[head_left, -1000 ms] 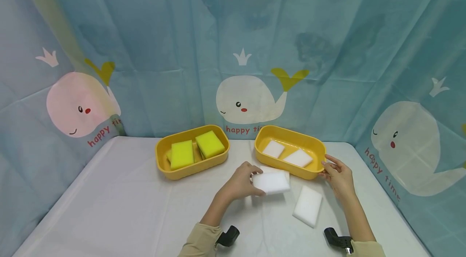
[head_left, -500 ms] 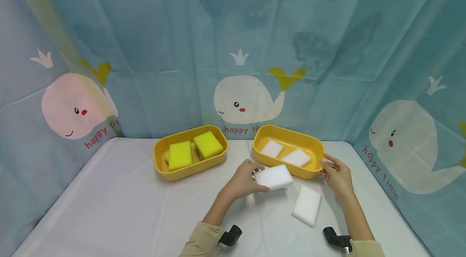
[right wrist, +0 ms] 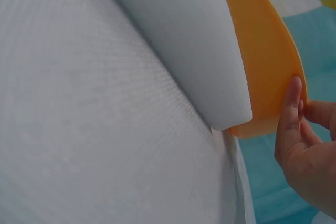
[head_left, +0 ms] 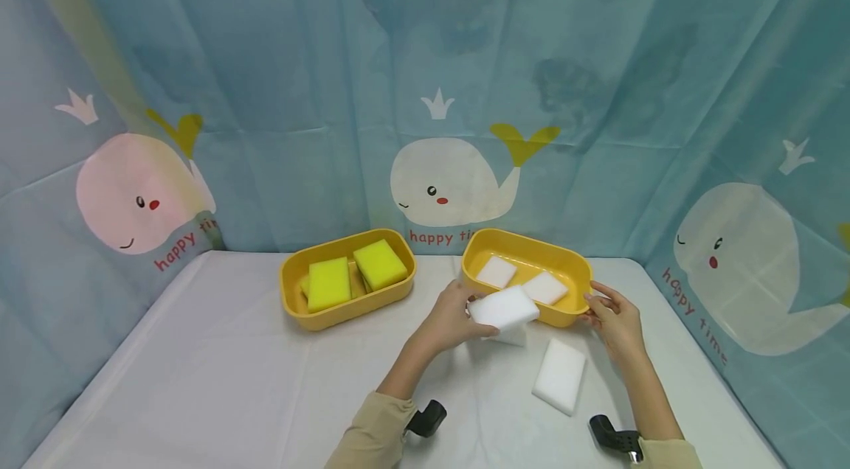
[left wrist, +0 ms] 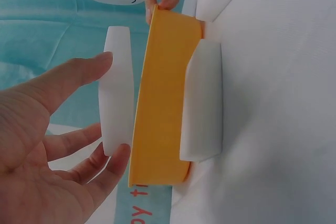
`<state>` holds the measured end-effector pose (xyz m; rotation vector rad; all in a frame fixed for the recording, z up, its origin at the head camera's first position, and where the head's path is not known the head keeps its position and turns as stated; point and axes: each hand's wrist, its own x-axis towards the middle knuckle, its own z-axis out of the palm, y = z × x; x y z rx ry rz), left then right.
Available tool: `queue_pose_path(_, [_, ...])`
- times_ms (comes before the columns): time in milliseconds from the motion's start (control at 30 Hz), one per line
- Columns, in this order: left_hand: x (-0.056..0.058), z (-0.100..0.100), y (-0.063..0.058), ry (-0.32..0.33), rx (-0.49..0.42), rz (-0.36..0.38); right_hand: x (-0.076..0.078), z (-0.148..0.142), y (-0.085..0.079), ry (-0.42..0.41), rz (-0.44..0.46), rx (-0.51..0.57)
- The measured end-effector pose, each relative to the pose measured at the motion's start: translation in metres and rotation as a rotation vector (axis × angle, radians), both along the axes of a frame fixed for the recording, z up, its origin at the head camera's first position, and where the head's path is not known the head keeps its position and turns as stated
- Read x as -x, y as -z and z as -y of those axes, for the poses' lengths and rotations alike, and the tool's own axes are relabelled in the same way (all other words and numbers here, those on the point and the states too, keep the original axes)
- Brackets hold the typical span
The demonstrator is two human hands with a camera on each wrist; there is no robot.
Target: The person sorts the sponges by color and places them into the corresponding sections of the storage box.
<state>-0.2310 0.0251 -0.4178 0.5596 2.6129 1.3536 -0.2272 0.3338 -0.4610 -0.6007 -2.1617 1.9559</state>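
My left hand (head_left: pixel 454 318) pinches a white sponge (head_left: pixel 505 308) by its edges, thumb on one side and fingers on the other. In the head view this sponge overlaps the front wall of the right yellow tray (head_left: pixel 563 318); the left wrist view has it raised beside the tray's rim. Partly hidden beneath it, another white sponge (left wrist: pixel 203 100) lies on the table before the tray. The tray holds two white sponges, one at left (head_left: pixel 496 272) and one at right (head_left: pixel 546 287). At the tray's right end, my right hand (head_left: pixel 617 321) pinches the rim between thumb and fingers.
One more white sponge (head_left: pixel 560 377) lies on the white table (head_left: pixel 219 380), in front of the right tray. A second yellow tray (head_left: pixel 332 318) with yellow sponges (head_left: pixel 381 264) stands at the left. Behind the table hangs a blue curtain (head_left: pixel 299 85) with whale prints.
My left hand has lifted the white sponge up and away toward the right tray's front rim, uncovering part of the sponge below. The right hand has stayed at the tray's end.
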Motion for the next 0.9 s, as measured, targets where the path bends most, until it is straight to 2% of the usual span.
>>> queue_pose_path(600, [0.02,-0.013,-0.013,-0.07,0.032,-0.075,-0.002,-0.001,-0.002,-0.001,-0.015,-0.008])
queue_pose_path(900, [0.028,-0.02,-0.019,-0.13,0.032,-0.045,-0.003,0.002,-0.004,-0.004,-0.034,-0.008])
